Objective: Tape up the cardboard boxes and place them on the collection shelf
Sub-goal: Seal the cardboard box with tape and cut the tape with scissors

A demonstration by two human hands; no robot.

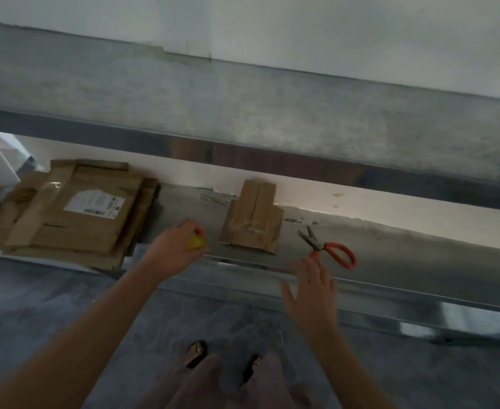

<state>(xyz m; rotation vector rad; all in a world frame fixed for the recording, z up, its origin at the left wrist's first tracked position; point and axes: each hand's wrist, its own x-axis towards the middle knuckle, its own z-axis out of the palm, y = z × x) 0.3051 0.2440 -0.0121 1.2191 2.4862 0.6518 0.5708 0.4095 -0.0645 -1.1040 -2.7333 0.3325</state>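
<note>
One small box on the shelf, seemingly taped; flattened cardboard left to do. Left hand grips a yellow object; right hand fingers spread, near scissors.

One small cardboard box. One pile of flattened cardboard, sheet count unclear. One pair of scissors. One yellow thing. Two hands, mine: left hand, right hand. Two sandals.
</note>
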